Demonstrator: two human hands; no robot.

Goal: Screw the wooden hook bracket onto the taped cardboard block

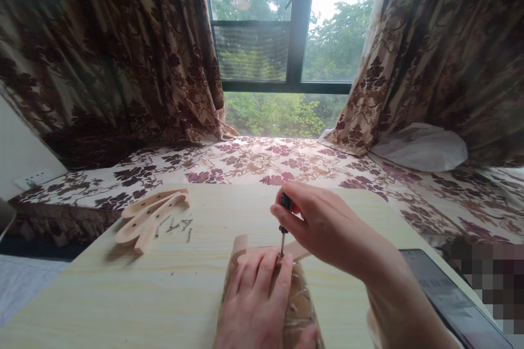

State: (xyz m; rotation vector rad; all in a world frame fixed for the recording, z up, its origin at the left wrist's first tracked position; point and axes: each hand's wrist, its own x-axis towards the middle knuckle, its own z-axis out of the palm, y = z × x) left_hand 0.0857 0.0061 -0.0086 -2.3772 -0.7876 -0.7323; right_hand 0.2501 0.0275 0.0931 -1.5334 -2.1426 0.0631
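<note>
My right hand [319, 218] is closed around the dark handle of a screwdriver [286, 204], held nearly upright. Its tip points down between the fingers of my left hand [256, 294], at what looks like a screw in a pale wooden piece [297, 251]. My left hand lies flat with fingers stretched out, pressing on that wood and on a brown block wrapped in clear plastic or tape [302, 305]. Another wooden end [240, 244] sticks up past my left fingertips. My palm and fingers hide most of the wood, and the screw is barely visible.
Curved wooden pieces with holes [153, 215] lie at the table's left, beside several loose screws [174, 225]. A phone [446, 294] lies along the right edge of the pale table [172, 305]. Behind are a flower-patterned window seat [245, 161] and a white plastic bag [421, 147].
</note>
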